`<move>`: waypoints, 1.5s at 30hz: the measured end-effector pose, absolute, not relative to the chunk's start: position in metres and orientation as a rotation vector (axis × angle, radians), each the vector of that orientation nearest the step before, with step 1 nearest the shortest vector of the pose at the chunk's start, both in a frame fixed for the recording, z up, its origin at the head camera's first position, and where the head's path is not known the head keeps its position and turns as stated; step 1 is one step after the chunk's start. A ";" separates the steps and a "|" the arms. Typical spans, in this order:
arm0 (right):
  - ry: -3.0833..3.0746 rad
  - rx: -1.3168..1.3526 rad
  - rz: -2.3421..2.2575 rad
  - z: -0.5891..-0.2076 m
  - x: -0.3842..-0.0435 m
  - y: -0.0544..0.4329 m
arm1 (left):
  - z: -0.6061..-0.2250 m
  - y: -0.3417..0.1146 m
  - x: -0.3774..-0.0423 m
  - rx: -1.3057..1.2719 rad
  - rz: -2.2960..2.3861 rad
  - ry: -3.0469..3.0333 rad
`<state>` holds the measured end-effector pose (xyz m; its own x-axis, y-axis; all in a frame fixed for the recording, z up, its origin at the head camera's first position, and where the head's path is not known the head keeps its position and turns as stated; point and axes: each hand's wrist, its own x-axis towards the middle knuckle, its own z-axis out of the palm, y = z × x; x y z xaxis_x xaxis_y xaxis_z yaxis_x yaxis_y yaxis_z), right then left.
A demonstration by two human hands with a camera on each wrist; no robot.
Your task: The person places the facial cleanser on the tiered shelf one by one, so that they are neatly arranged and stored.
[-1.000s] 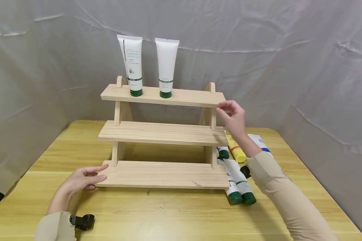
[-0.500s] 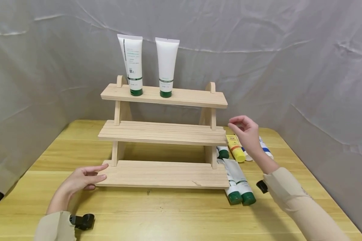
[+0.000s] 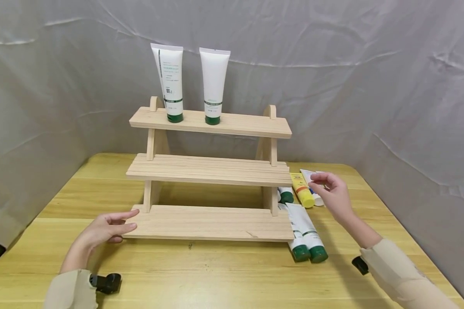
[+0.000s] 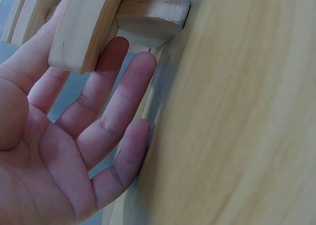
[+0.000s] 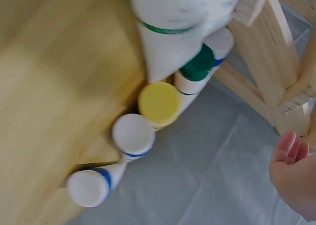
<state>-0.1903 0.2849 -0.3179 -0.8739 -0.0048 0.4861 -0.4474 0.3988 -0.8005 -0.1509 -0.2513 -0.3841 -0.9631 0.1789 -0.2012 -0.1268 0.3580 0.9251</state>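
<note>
A three-tier wooden display stand (image 3: 212, 222) stands on the table. My left hand (image 3: 105, 228) grips the left end of its bottom shelf, board between thumb and fingers, as the left wrist view also shows. On the top tier two white squeeze tubes with green caps, one left (image 3: 172, 81) and one nearer the middle (image 3: 214, 79), stand upright on their caps. My right hand (image 3: 332, 195) hovers right of the stand, fingers loosely curled and holding nothing. Below it in the head view lie a yellow tube (image 3: 303, 193) and a white tube with a blue band (image 3: 307, 174).
Two white tubes with green caps (image 3: 310, 231) lie side by side by the stand's lower right corner. Another green cap (image 3: 286, 196) shows behind the right support. White caps with blue bands (image 5: 89, 188) appear in the right wrist view. Grey cloth (image 3: 332, 86) hangs behind the table.
My right hand has left the right end of the top shelf and moved down and right, over the lying tubes. The left hand and the two standing tubes have stayed put.
</note>
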 end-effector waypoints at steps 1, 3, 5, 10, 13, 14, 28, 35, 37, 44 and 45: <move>-2.271 0.375 1.486 -0.320 -0.188 0.288 | -0.384 -0.251 -0.151 0.049 1.640 2.356; -2.332 0.321 1.481 -0.318 -0.177 0.288 | -0.384 -0.252 -0.151 0.052 1.641 2.354; -2.356 0.298 1.524 -0.322 -0.172 0.293 | -0.384 -0.252 -0.151 0.054 1.642 2.352; -2.443 0.229 1.538 -0.333 -0.159 0.303 | -0.384 -0.253 -0.151 0.049 1.650 2.347; -2.518 0.206 1.497 -0.339 -0.154 0.309 | -0.385 -0.253 -0.152 0.057 1.653 2.348; -2.541 0.199 1.489 -0.341 -0.153 0.310 | -0.385 -0.253 -0.152 0.060 1.653 2.349; -2.846 0.197 1.557 -0.356 -0.145 0.317 | -0.385 -0.254 -0.152 0.053 1.642 2.358; -2.946 0.203 1.593 -0.358 -0.147 0.317 | -0.385 -0.254 -0.153 0.057 1.642 2.353; -2.965 0.199 1.601 -0.358 -0.147 0.316 | -0.385 -0.254 -0.152 0.058 1.642 2.353; -3.002 0.243 1.637 -0.357 -0.148 0.315 | -0.384 -0.253 -0.151 0.063 1.644 2.352; -3.011 0.255 1.636 -0.358 -0.149 0.314 | -0.384 -0.253 -0.151 0.062 1.646 2.348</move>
<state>-0.1486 0.3144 -0.3578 -0.9461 -0.2657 -0.1852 0.0109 0.5455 -0.8380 -0.1513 -0.2535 -0.3844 -0.9619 0.1899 -0.1968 -0.1201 0.3529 0.9279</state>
